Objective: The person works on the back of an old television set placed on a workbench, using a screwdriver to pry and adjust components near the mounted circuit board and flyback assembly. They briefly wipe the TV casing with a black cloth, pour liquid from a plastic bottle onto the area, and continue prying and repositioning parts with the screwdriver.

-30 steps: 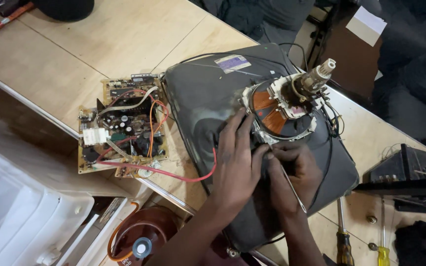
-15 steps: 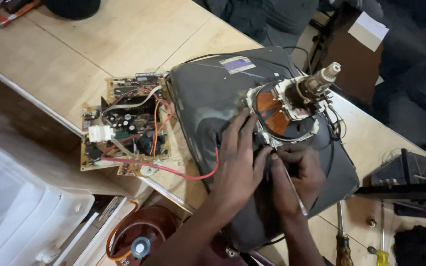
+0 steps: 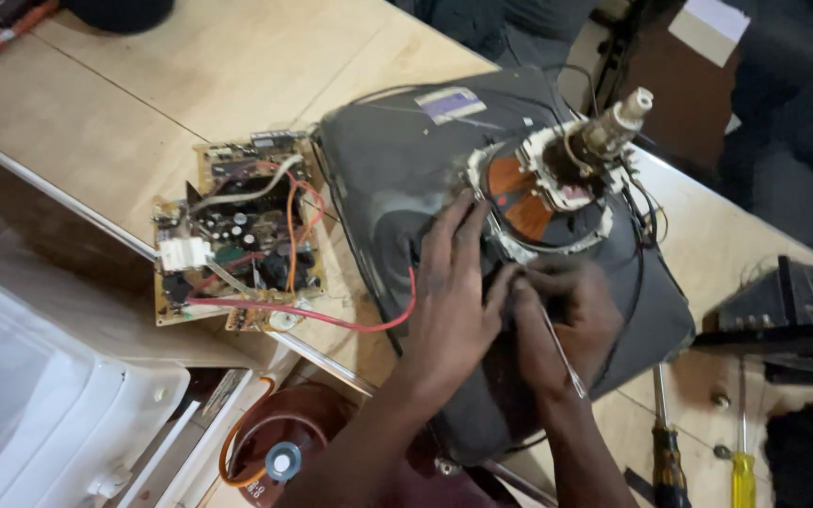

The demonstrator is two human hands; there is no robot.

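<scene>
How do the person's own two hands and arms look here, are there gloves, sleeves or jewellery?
Both the left hand and the right hand are bare, with no gloves. The forearms are uncovered too; no sleeve shows in view. I see no ring, watch or bracelet.

a pale wooden table point(image 3: 143, 85) carries a dark picture tube point(image 3: 397, 169), a circuit board point(image 3: 237, 235) and two screwdrivers point(image 3: 670, 461).

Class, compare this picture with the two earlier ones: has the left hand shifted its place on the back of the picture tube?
No. The left hand stays spread on the grey picture tube, fingertips at the copper coil's rim, just as before; only the camera view drifts slightly.
</scene>
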